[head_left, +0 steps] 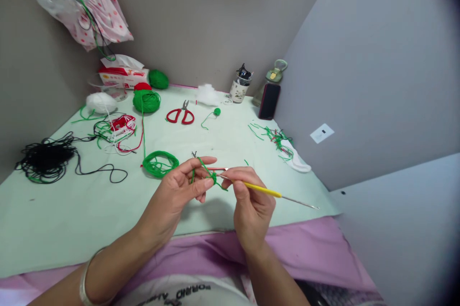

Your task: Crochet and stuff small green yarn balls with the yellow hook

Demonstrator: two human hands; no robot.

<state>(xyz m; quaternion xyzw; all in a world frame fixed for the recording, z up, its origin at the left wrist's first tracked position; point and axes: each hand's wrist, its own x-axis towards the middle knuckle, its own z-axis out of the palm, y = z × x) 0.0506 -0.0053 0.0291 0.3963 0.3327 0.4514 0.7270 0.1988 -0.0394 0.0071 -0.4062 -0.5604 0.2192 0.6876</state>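
Note:
Between thumb and fingers, my left hand (185,183) pinches a small piece of green crochet (213,178), with green yarn looped over its index finger. My right hand (252,200) grips a crochet hook (263,189) with a yellow handle and metal ends; its near tip meets the crochet piece, and the other end points out to the right. A short green tail hangs below the piece. Just left of my left hand lies a loose coil of green yarn (160,164). A thin red item behind my fingers is partly hidden.
Red-handled cutters (180,115) lie mid-table, near a tiny green ball (217,111). Black yarn (46,158), a white ball (101,102) and a green ball (146,100) sit left. A jar (239,89), a phone (269,101) and yarn scraps (278,138) are right, by the wall.

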